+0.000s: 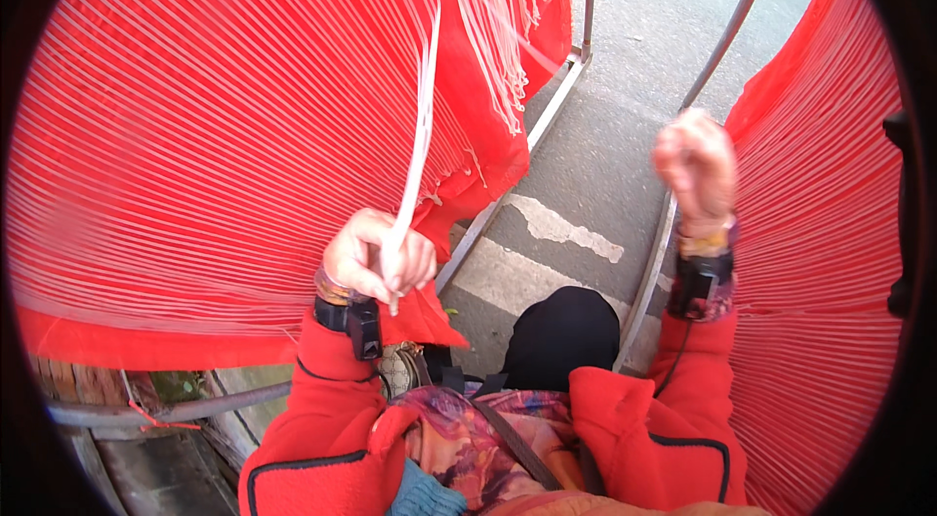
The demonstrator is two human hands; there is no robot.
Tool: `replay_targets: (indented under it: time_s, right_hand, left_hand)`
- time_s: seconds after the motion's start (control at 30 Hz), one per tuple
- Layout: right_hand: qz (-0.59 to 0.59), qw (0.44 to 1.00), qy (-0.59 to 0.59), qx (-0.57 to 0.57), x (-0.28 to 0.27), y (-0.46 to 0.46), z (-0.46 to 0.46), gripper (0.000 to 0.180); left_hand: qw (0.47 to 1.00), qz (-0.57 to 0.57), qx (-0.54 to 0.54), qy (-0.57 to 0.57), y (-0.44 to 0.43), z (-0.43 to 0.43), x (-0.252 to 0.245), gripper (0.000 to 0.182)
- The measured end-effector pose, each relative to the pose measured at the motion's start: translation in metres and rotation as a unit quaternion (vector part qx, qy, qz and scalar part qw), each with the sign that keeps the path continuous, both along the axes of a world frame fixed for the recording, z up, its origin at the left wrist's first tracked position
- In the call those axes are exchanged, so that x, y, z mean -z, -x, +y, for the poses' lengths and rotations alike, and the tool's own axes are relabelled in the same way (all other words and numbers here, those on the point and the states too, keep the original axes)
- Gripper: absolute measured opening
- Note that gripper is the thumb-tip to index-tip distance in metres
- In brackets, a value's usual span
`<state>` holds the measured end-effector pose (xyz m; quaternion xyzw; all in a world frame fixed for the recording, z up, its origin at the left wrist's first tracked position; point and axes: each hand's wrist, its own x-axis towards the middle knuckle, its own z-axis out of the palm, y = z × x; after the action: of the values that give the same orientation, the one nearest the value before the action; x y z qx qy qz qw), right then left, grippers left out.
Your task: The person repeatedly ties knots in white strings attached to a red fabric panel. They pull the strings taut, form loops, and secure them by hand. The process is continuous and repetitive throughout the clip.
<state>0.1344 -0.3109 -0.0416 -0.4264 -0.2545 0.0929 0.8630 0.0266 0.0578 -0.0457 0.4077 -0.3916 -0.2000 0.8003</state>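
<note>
A gathered bundle of white threads (421, 150) runs down into my left hand (377, 256), which grips its lower end between thumb and fingers. Behind it spreads a large red cloth (219, 150) lined with close rows of pale threads. More loose white threads (494, 55) with knotted ends hang at the cloth's upper right. My right hand (695, 168) is raised at the right, its fingers curled and blurred by motion; whether it pinches a thread cannot be told. A faint blurred white strand (538, 55) slants down across the loose threads toward the right.
A second red cloth with pale threads (820, 245) hangs close on the right. Metal frame bars (545, 109) and a curved metal pole (732, 22) stand over grey pavement with worn white markings (505, 274). Lower left, a metal tube (176, 410) bears a red tie, beside wooden boards (80, 384).
</note>
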Motion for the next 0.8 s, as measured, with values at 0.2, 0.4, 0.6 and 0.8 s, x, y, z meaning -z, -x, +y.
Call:
replay_targets:
  time_s: [0.2,0.4,0.6,0.8]
  right_hand:
    - [0.126,0.977,0.157,-0.072,0.067,-0.009,0.098,0.015]
    - [0.115,0.986,0.091,-0.08,0.069,-0.018,0.105,0.017]
    - [0.124,0.971,0.2,-0.043,0.088,-0.032,0.116,0.018]
    - [0.163,0.965,0.199,-0.044,0.119,-0.041,0.141,0.017]
  left_hand:
    - [0.995,0.083,0.018,-0.052,0.007,-0.019,0.011,0.018]
    - [0.982,0.123,-0.05,-0.133,0.001,-0.018,0.013,0.021]
    - [0.969,0.164,-0.101,-0.154,-0.002,-0.016,0.029,0.015]
    - [0.966,0.184,-0.105,-0.148,-0.003,-0.016,0.029,0.012]
